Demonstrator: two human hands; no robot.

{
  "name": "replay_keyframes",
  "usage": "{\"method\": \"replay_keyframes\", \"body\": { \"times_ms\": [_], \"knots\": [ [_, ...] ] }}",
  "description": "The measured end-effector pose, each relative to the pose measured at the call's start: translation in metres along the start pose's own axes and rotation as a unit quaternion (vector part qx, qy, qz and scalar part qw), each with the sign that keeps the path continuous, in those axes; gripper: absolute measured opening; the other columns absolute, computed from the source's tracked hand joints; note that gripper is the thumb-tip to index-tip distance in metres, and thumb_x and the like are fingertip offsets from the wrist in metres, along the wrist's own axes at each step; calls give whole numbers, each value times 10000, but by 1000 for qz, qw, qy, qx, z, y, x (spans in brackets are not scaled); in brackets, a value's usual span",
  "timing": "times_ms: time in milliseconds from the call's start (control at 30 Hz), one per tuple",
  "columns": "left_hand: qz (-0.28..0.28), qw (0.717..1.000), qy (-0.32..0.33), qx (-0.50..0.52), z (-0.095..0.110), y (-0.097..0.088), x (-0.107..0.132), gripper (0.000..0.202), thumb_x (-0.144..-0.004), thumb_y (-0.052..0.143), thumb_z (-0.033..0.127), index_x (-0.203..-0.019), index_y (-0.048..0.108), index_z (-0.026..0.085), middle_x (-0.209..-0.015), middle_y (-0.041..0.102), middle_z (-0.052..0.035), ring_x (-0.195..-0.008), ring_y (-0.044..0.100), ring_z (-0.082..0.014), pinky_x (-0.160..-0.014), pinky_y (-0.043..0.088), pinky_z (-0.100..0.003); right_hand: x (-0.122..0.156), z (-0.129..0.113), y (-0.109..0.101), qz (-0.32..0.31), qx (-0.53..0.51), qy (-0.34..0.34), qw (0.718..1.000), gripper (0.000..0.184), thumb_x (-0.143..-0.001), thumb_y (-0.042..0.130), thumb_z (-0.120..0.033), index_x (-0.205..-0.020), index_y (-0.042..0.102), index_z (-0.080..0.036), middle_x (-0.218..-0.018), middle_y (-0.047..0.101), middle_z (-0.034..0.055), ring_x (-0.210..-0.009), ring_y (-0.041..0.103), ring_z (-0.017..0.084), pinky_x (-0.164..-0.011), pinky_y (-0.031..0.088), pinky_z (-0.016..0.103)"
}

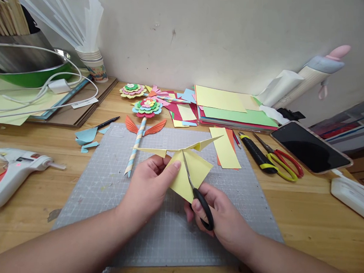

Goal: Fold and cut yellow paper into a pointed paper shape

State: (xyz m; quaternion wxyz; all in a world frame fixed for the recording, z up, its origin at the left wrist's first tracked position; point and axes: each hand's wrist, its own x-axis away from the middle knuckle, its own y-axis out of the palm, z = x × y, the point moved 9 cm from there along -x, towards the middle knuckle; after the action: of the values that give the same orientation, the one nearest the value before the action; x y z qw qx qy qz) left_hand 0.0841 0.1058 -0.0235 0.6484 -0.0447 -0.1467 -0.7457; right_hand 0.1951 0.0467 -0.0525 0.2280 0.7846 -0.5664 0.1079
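Above the grey cutting mat [99, 197], my left hand [153, 177] pinches a folded piece of yellow paper [180, 184] between thumb and fingers. Two narrow points of the paper spread left and right at its far end, with a square part nearer me. My right hand [218, 213] is closed round the black handles of a pair of scissors [202, 205]. Their blades lie along the paper's middle, tips near the place where the points split off. Just beyond my left hand lies a paper flower [147, 108] on a striped stem with orange pleated leaves.
A glue gun [22, 161] lies at left, near blue paper scraps [86, 135] and a pen. Behind the mat is a stack of coloured paper [236, 114]. To the right are a utility knife [256, 153], red-and-yellow-handled scissors [284, 164] and a phone [311, 147].
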Motion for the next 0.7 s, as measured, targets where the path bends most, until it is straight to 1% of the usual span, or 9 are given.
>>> {"method": "replay_keyframes", "body": {
  "times_ms": [167,467,700],
  "knots": [
    [13,1000,3,1,1,-3,0,271,-765,729,418,-754,646,160,-705,675,3,-635,579,-117,-591,444,-217,0,1,0,-11,-3,1,1000,526,-730,702,-650,-892,498,-192,-639,557,-52,-392,314,26,-374,158,235],
    [6,1000,-1,-1,-1,-3,-2,255,-771,726,397,-757,652,154,-704,671,4,-624,564,-108,-580,429,-211,2,2,0,-3,3,10,1000,474,-753,686,-615,-875,499,-197,-622,536,-52,-429,317,47,-404,188,228],
    [4,1000,-1,-2,1,-1,-1,260,-762,725,407,-739,651,159,-688,668,1,-610,560,-116,-577,427,-222,1,7,-2,8,4,28,1000,411,-771,684,-564,-840,520,-194,-595,528,-54,-430,264,45,-400,152,218]
  ]
}}
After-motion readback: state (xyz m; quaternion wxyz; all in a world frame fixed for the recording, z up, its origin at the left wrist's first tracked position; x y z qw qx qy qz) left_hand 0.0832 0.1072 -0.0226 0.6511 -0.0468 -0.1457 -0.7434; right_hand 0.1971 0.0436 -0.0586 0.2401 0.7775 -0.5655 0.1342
